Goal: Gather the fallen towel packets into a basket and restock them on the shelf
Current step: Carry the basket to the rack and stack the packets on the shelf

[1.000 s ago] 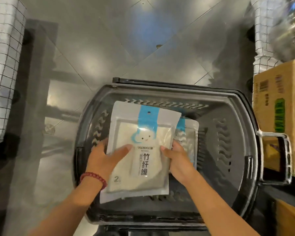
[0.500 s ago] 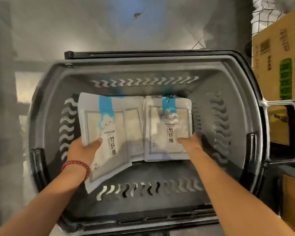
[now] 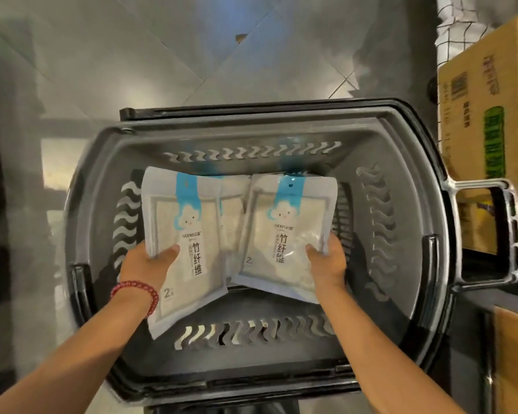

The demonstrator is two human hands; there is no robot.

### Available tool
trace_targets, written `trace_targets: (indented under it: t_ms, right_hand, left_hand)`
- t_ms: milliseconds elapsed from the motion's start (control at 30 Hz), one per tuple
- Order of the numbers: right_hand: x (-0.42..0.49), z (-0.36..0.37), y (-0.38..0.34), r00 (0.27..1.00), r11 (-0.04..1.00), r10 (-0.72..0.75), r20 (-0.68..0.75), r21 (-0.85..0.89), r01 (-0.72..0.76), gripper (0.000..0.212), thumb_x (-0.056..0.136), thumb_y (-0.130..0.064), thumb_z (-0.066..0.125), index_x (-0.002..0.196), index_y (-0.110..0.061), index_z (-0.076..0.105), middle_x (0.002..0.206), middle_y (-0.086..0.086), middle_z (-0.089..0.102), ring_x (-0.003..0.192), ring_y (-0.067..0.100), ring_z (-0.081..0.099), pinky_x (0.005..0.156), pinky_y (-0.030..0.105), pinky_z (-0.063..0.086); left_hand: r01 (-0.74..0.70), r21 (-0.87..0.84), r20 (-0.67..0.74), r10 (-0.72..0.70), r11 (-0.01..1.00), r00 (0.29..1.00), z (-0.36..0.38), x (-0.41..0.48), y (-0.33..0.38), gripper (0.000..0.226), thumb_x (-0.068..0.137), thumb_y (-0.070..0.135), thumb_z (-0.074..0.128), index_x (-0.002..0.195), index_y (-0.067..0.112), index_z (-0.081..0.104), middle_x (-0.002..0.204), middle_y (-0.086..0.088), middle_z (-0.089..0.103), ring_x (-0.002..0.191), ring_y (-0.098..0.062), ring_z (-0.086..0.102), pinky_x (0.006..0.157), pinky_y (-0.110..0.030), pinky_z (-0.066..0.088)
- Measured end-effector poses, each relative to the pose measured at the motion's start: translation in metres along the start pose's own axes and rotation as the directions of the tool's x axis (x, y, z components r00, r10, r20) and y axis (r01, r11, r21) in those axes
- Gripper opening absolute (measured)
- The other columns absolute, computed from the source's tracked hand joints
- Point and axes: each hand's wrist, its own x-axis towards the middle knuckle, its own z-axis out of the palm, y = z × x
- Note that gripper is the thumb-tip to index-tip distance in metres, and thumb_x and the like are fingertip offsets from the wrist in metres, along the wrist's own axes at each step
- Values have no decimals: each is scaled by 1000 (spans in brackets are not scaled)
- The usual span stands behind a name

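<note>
A dark plastic basket [image 3: 431, 222] sits on the floor below me. My left hand [image 3: 150, 264], with a red bead bracelet on its wrist, grips a white towel packet [image 3: 183, 231] with a blue strip and a cloud face by its left edge, thumb on top. My right hand [image 3: 329, 261] grips a second matching packet [image 3: 287, 231] at its lower right edge. Both packets are inside the basket, tilted up toward me. A third packet [image 3: 232, 216] shows partly between and under them.
A cardboard box [image 3: 491, 150] with green print stands right of the basket, behind the basket's side handle [image 3: 503, 231]. A black-and-white grid cloth [image 3: 458, 28] is at the top right. Grey tiled floor [image 3: 192, 55] lies beyond the basket. Another box edge [image 3: 515, 354] is at the lower right.
One second ago both hands held one packet over the basket. My left hand kept it and moved left; my right hand took hold of a second packet and raised it.
</note>
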Motion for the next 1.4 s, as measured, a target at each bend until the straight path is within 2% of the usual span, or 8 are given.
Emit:
trace_targets:
  t_ms: [267,467,600,733,833,933,1233,1400]
  right_hand:
    - [-34,-2,-40,955,995,-40,293,97,12,33,88,2,56,95,-30,59,92,-9,67,86,5,65,68,19,54]
    - [-52,41,-35,882,999,21,470,30,-40,21,91,-9,55,94,-30,53,98,-10,64,92,8,62,76,24,55]
    - [-29,51,-23,920,986,66,387,-169,0,12,90,-15,56,102,-14,55,96,-1,59,90,16,57,71,18,45]
    - [21,28,-9,993,903,105,56,-424,-72,48,86,-18,62,129,-2,46,126,14,53,116,30,51,84,26,40]
    - [51,5,7,970,815,244,12,-544,-199,81,83,-22,68,146,0,22,147,19,36,133,33,38,104,35,36]
    - [62,-2,17,945,847,320,73,-470,-250,72,79,-17,73,140,-1,37,138,16,49,124,31,50,100,33,42]
    - [28,4,13,995,993,94,-19,-72,-95,21,89,-8,62,109,-10,57,99,1,57,88,18,58,66,10,42]
    - [6,-9,-3,997,1000,-26,78,18,25,34,90,-1,53,121,-14,58,110,-4,62,97,10,57,73,7,45]
  left_hand:
    - [75,-146,165,-50,986,985,-6,-12,19,9,84,31,66,92,27,66,74,10,70,76,-12,63,57,-27,45]
    - [133,-220,243,-77,966,967,2,-22,21,29,62,27,78,88,23,67,82,1,73,81,-21,68,67,-35,52]
    - [102,-202,159,-70,974,985,4,-16,16,22,73,15,76,84,28,61,81,3,67,76,-17,63,61,-31,48]
    - [51,-164,86,-37,985,996,7,-4,10,23,75,16,76,85,29,60,79,7,63,75,-12,59,63,-29,46]
    - [50,-147,60,-42,988,997,9,5,1,24,76,16,75,92,27,62,86,3,64,78,-16,60,73,-36,48]
    - [32,-121,44,-27,992,999,10,10,-6,28,77,15,74,102,21,63,93,0,64,82,-17,60,71,-34,47]
    - [25,-68,-1,-25,997,1000,10,8,-6,34,80,14,71,113,13,62,112,-12,65,87,-22,57,67,-30,45]
    - [53,-26,24,-53,998,998,5,1,4,36,85,17,66,119,14,59,119,-14,62,110,-35,56,80,-42,43]
